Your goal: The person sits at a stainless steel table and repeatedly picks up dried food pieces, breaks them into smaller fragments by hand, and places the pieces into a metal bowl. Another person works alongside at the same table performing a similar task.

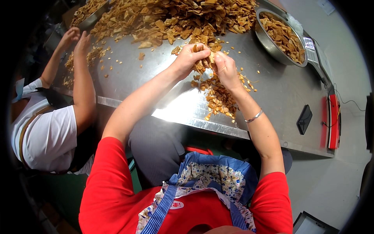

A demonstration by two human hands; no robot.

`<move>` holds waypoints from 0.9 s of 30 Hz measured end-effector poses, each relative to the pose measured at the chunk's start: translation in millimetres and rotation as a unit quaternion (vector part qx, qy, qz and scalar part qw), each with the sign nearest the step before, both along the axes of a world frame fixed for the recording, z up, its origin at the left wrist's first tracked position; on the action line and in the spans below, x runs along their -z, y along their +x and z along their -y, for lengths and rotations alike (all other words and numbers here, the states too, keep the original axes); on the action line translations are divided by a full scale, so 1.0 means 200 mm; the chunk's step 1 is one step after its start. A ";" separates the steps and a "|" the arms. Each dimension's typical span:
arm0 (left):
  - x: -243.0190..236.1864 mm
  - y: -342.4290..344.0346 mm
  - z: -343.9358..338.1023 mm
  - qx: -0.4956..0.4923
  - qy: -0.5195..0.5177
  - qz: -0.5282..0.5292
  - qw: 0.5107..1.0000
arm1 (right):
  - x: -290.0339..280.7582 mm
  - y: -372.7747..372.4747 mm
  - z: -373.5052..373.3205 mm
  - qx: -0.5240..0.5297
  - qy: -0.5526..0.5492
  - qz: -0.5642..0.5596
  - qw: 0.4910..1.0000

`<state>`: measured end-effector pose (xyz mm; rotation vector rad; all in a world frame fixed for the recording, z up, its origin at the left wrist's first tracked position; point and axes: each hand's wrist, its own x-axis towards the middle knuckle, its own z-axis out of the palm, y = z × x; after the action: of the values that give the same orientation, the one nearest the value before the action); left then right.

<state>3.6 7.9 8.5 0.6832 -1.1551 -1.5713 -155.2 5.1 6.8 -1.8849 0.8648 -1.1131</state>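
Note:
My left hand (187,61) and my right hand (227,71) meet over the metal table (156,84), fingers closed. Pinched between them is a brown, wrinkled dried slice (211,59), partly hidden by the fingers. Right below lies a small heap of broken bits and pale seeds (220,97), running toward the table's front edge. Beyond my hands rises a large pile of similar dried slices (175,19), its near edge just past my fingertips.
At the far right stands a steel bowl (267,39) filled with dried slices. A black phone (304,119) lies near the right edge, by a red device (334,121). On the left a co-worker's hands (80,41) hover over scattered seeds; another metal container (93,16) stands behind.

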 end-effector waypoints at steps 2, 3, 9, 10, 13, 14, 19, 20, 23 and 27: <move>-0.01 -0.01 0.00 -0.004 0.005 -0.014 1.000 | 0.02 -0.01 0.01 -0.032 0.102 0.058 0.993; -0.01 -0.01 -0.01 -0.007 0.007 -0.020 1.000 | 0.01 -0.01 0.01 -0.045 0.150 0.107 0.982; 0.00 0.02 0.02 -0.057 0.104 -0.125 0.985 | -0.06 -0.06 0.06 0.001 0.150 0.112 0.982; 0.00 0.02 0.02 -0.072 0.124 -0.145 0.979 | -0.06 -0.08 0.07 -0.015 0.103 0.012 0.995; 0.03 0.04 0.05 -0.057 0.171 -0.179 0.967 | -0.10 -0.09 0.05 -0.077 0.005 -0.265 0.961; 0.04 0.05 0.06 -0.055 0.186 -0.185 0.963 | -0.07 -0.09 0.05 -0.117 0.023 -0.310 0.943; 0.02 0.03 0.05 -0.075 0.244 -0.175 0.951 | -0.07 -0.11 0.03 -0.125 -0.104 -0.322 0.933; 0.03 0.04 0.06 -0.062 0.248 -0.194 0.947 | -0.09 -0.11 0.03 -0.068 -0.094 -0.292 0.949; 0.08 0.05 0.07 -0.037 0.248 -0.226 0.941 | -0.14 -0.04 0.01 0.074 -0.091 -0.173 0.978; 0.06 0.02 0.06 -0.009 0.204 -0.217 0.955 | -0.10 0.08 -0.04 0.079 -0.236 -0.131 0.960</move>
<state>8.3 -4.3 -3.9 0.5659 -0.5035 -1.8493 -138.5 13.7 26.8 -2.4339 0.9707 -1.2680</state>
